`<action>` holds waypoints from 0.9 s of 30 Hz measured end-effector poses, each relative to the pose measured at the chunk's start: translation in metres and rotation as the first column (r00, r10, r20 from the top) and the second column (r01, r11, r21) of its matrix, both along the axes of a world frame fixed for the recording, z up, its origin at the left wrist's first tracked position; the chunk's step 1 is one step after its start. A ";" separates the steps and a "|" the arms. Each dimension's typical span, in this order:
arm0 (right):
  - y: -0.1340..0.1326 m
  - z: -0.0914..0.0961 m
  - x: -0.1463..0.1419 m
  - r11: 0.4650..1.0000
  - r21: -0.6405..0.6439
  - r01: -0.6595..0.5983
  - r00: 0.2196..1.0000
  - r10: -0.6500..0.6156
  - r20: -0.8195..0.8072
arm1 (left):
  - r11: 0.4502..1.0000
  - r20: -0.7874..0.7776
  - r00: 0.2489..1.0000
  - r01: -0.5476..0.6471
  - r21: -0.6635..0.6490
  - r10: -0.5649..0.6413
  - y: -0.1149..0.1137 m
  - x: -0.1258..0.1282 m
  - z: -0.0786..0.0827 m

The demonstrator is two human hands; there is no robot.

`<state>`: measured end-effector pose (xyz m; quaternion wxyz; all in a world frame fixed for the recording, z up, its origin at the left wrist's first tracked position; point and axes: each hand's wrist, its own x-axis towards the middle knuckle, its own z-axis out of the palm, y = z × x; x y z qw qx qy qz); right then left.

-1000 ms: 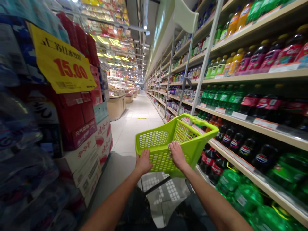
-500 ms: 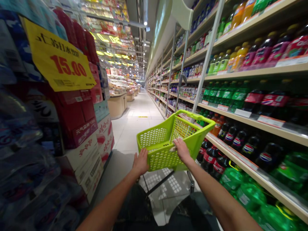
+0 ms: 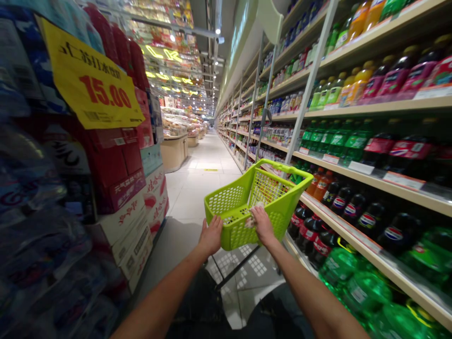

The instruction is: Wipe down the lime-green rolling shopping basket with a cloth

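A lime-green plastic shopping cart (image 3: 236, 233) with perforated sides stands tilted to my view in front of me, on a grey metal frame. My left hand (image 3: 211, 235) grips the near left corner of its basket, fingers hooked over the rim. On the near side rim, further right, is my right hand (image 3: 263, 223), closed around a crumpled pale cloth (image 3: 251, 219) pressed against the basket. Part of the cloth is hidden beneath the fingers. The basket's bottom shows bare green plastic.
Shelves of soda bottles (image 3: 367, 219) run along the right, close to the cart. Stacked drink cartons (image 3: 132, 235) and wrapped bottles rise on the left under a yellow price sign (image 3: 95, 84). The tiled aisle (image 3: 201, 183) leads ahead past display counters (image 3: 173, 153).
My right hand has shifted slightly left along the rim with the cloth, and more of the cloth shows. My left hand stays on the corner. The cart has turned a little.
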<state>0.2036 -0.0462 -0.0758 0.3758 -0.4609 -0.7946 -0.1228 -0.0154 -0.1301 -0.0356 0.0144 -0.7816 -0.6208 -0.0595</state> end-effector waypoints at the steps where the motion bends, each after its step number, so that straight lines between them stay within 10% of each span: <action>1: 0.004 0.003 0.004 1.000 -0.028 0.010 1.000 -0.011 -0.015 | 1.000 0.005 1.000 0.016 0.001 -0.016 0.000 0.004 0.000; 12: -0.023 0.010 0.059 0.962 -0.161 -0.221 0.969 0.235 0.072 | 0.947 0.006 0.950 0.311 0.085 -0.313 -0.011 0.047 0.010; 15: -0.018 0.017 0.092 0.957 -0.194 -0.216 0.970 0.233 0.071 | 0.988 -0.025 0.988 0.152 0.040 -0.151 0.006 0.037 0.013; 22: -0.019 0.019 0.122 0.973 -0.209 0.100 0.995 -0.104 -0.009 | 0.985 -0.063 0.983 0.171 -0.021 -0.172 0.013 0.048 -0.002; 27: -0.055 -0.007 0.081 0.976 -0.125 0.177 0.979 -0.188 -0.084 | 0.976 -0.046 0.976 0.210 -0.056 -0.213 0.010 0.078 -0.004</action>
